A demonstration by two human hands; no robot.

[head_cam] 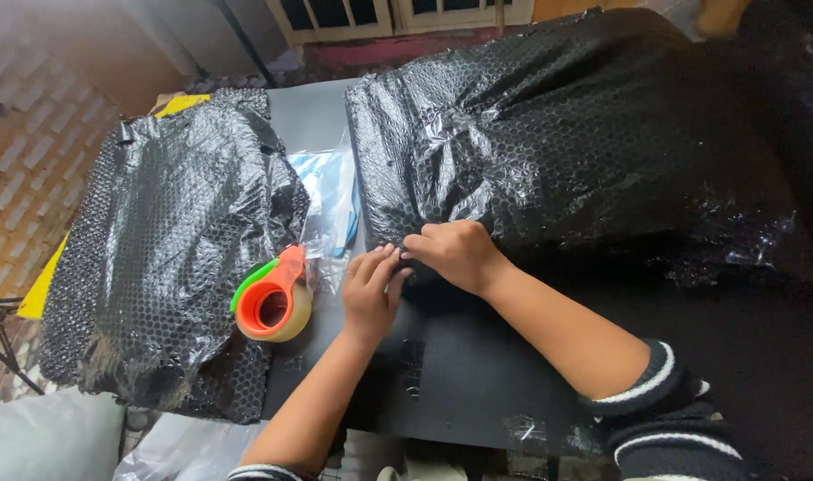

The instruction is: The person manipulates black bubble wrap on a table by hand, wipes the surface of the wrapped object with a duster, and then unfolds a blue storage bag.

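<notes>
A large bundle wrapped in black bubble wrap (558, 134) lies across the dark table (478, 365). My right hand (455, 254) presses its curled fingers on the bundle's near left corner. My left hand (371, 289) sits just beside it, its fingertips pinching the same edge of the wrap. A tape dispenser (273, 298) with an orange and green frame and a roll of clear tape lies on the table just left of my left hand.
A second sheet of black bubble wrap (166, 249) covers the left part of the table, over something yellow (46, 276). A clear plastic bag with blue contents (331, 191) lies between the two wraps. A brick floor shows at left.
</notes>
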